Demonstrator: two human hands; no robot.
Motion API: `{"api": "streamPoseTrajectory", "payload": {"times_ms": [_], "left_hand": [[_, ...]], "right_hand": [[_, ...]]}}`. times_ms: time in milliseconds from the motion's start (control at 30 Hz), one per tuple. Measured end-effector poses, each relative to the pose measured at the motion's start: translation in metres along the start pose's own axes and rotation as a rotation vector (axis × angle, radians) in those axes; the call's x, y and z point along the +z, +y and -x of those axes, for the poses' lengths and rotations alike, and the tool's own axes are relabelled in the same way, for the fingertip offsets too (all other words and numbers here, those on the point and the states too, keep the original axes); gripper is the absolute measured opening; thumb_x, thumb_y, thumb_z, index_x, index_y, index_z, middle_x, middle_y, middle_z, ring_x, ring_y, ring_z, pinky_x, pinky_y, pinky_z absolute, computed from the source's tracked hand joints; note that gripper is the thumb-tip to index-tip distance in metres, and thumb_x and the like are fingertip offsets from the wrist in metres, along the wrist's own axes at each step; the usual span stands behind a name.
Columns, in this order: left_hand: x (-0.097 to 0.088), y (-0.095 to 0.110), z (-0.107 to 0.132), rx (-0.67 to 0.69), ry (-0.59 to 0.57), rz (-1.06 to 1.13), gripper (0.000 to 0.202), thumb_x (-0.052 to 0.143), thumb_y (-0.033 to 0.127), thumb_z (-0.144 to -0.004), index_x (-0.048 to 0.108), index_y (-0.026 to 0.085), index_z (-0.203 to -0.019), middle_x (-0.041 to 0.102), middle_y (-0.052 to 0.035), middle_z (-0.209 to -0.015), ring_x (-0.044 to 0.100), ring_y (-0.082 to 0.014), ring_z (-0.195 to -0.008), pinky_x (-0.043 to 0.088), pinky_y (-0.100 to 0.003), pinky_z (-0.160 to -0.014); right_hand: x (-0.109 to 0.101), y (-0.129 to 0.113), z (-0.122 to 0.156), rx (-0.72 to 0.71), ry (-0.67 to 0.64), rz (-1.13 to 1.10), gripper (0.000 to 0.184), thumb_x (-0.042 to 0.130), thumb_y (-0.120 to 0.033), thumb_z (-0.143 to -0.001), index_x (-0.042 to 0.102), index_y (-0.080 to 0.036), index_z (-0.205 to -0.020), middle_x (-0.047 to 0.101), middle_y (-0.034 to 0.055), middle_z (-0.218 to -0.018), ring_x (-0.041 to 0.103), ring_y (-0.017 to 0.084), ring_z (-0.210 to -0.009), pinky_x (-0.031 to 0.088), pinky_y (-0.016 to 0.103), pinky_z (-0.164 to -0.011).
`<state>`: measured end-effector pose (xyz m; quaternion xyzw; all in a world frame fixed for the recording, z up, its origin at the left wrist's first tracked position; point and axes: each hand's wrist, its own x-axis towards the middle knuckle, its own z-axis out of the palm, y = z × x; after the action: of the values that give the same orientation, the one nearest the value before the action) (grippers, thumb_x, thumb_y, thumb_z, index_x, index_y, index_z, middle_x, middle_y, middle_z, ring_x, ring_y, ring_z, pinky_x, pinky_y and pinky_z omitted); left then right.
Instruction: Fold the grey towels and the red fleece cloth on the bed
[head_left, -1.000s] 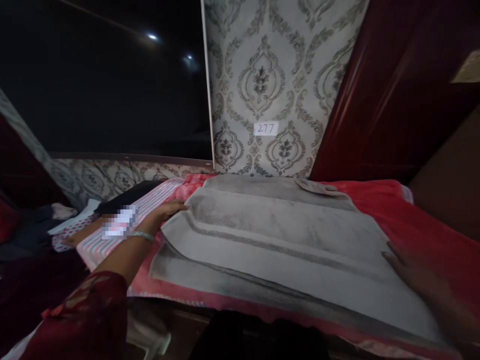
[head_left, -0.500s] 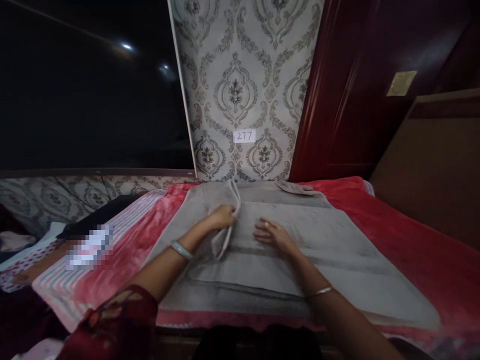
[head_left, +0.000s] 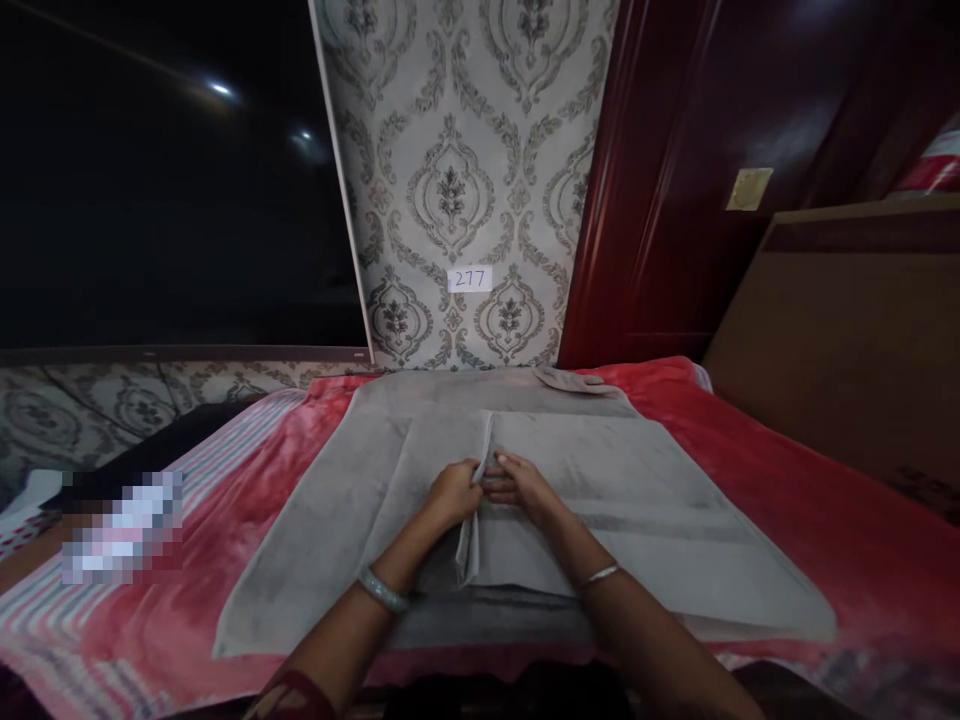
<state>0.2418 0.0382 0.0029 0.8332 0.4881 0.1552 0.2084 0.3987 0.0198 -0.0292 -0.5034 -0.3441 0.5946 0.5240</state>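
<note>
A wide grey plush cloth (head_left: pixel 300 530), towel-like, lies spread in front of me. Across it sits a layer of the same grey fabric with a raised upright fold (head_left: pixel 468 555) near the middle. My left hand (head_left: pixel 454 492) is closed around this fold from the left. From the other side, my right hand (head_left: pixel 525 487) reaches in with fingers stretched out, their tips at the fold; whether they press on it is hard to see. A small folded flap (head_left: pixel 574 382) of grey fabric lies at the far edge.
Beneath the grey fabric is a red blanket (head_left: pixel 750 480) with a striped border at left. A dark television screen (head_left: pixel 165 200) stands behind at left, patterned wallpaper with a paper label (head_left: pixel 469 279) in the middle, and a large brown board (head_left: pixel 840 330) at right.
My left hand has moved down and nearer with the fold, which stood further back and more tilted. My right hand has come left to meet it. The view has turned slightly right.
</note>
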Motion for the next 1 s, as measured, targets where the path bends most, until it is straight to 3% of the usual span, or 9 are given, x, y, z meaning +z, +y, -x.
{"api": "streamPoseTrajectory", "payload": {"times_ms": [167,333,433,533,600,700,800,900,1000], "left_hand": [[0.008,0.009,-0.003,-0.007,0.044,0.026,0.048,0.055,0.011,-0.08,0.064,0.011,-0.127,0.07,-0.0214,-0.118,0.065,-0.0287,-0.114,0.047,-0.033,-0.093],[0.004,0.005,0.005,0.065,0.06,0.106,0.043,0.052,0.018,-0.084,0.066,0.018,-0.125,0.076,-0.0083,-0.099,0.069,-0.0216,-0.091,0.051,-0.03,-0.082],[-0.018,-0.018,0.007,0.084,0.294,0.202,0.039,0.046,0.018,-0.084,0.071,0.017,-0.115,0.075,-0.0056,-0.094,0.067,-0.0189,-0.084,0.052,-0.031,-0.082],[-0.04,-0.053,0.003,0.036,0.587,0.243,0.035,0.055,0.02,-0.078,0.073,0.018,-0.108,0.072,-0.0083,-0.105,0.065,-0.0231,-0.1,0.05,-0.038,-0.095],[-0.045,-0.075,-0.002,-0.056,0.627,0.296,0.037,0.062,0.023,-0.072,0.073,0.019,-0.107,0.071,-0.01,-0.111,0.063,-0.0264,-0.105,0.048,-0.043,-0.099],[-0.031,-0.098,-0.01,-0.134,0.56,0.413,0.037,0.065,0.028,-0.069,0.073,0.017,-0.104,0.073,-0.0105,-0.107,0.067,-0.0266,-0.099,0.052,-0.043,-0.094],[-0.006,-0.106,-0.015,-0.128,0.543,0.461,0.037,0.062,0.032,-0.07,0.072,0.015,-0.102,0.075,-0.0102,-0.101,0.068,-0.0262,-0.097,0.053,-0.041,-0.093],[0.009,-0.11,-0.015,-0.134,0.567,0.492,0.043,0.059,0.039,-0.074,0.07,0.016,-0.108,0.075,-0.0093,-0.1,0.068,-0.0265,-0.098,0.052,-0.042,-0.095],[0.008,-0.114,-0.012,-0.141,0.568,0.5,0.041,0.055,0.042,-0.078,0.07,0.018,-0.108,0.075,-0.0071,-0.098,0.068,-0.0259,-0.098,0.052,-0.042,-0.095]], "right_hand": [[0.012,-0.014,-0.014,0.002,0.002,0.197,0.031,0.051,-0.038,-0.094,0.057,-0.019,-0.118,0.065,0.0014,-0.074,0.063,0.014,-0.051,0.057,0.03,-0.053],[0.023,-0.016,-0.03,-0.089,0.077,0.291,0.054,0.059,-0.017,-0.075,0.055,-0.013,-0.129,0.058,-0.0052,-0.058,0.053,0.013,-0.043,0.049,0.025,-0.046],[0.021,-0.022,-0.038,-0.195,0.122,0.318,0.063,0.058,-0.016,-0.071,0.056,-0.016,-0.134,0.059,-0.0054,-0.06,0.054,0.014,-0.049,0.048,0.024,-0.05],[0.007,-0.031,-0.041,-0.294,0.198,0.352,0.064,0.056,-0.017,-0.069,0.059,-0.018,-0.133,0.069,-0.001,-0.078,0.062,0.016,-0.065,0.052,0.025,-0.061],[-0.01,-0.033,-0.038,-0.334,0.271,0.388,0.063,0.053,-0.017,-0.067,0.062,-0.019,-0.13,0.073,0.0023,-0.096,0.067,0.019,-0.081,0.053,0.026,-0.071],[-0.036,-0.022,-0.029,-0.336,0.372,0.457,0.059,0.052,-0.018,-0.065,0.068,-0.018,-0.122,0.074,0.005,-0.105,0.068,0.022,-0.093,0.053,0.028,-0.08],[-0.052,-0.005,-0.021,-0.307,0.411,0.52,0.054,0.054,-0.021,-0.068,0.069,-0.015,-0.119,0.075,0.0062,-0.095,0.069,0.023,-0.086,0.054,0.03,-0.078],[-0.056,0.005,-0.02,-0.304,0.411,0.572,0.05,0.054,-0.024,-0.073,0.069,-0.013,-0.119,0.075,0.0066,-0.089,0.069,0.022,-0.082,0.054,0.029,-0.076],[-0.054,0.004,-0.027,-0.315,0.401,0.605,0.045,0.055,-0.026,-0.076,0.069,-0.015,-0.117,0.076,0.0069,-0.092,0.07,0.022,-0.086,0.054,0.029,-0.079]]}}
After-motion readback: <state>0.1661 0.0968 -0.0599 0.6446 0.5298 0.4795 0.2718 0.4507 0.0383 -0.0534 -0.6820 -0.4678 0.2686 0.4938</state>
